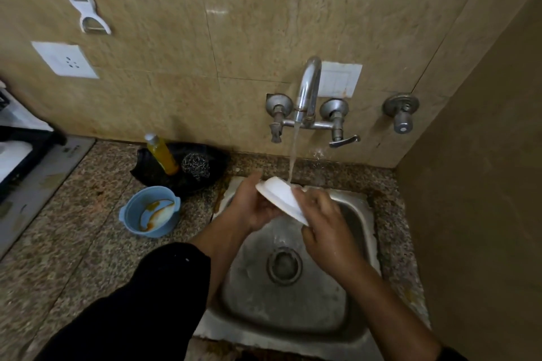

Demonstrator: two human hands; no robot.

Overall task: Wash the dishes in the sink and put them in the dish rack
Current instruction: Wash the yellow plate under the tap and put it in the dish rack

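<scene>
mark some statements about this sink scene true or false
1. Water from the tap falls on the white bowl. True.
2. The left hand and right hand both hold the white bowl. True.
3. The blue bowl sits inside the sink. False: it stands on the counter, left of the sink.
4. The blue bowl is clean. False: orange-brown residue shows inside.
5. The yellow bottle lies in the sink. False: it stands on the counter, behind the blue bowl.

1 white bowl [282, 199], 1 blue bowl [149, 212], 1 yellow bottle [163, 155], 1 scrubber [196, 166], 1 sink [293, 313] and 1 tap [308, 88].
</scene>
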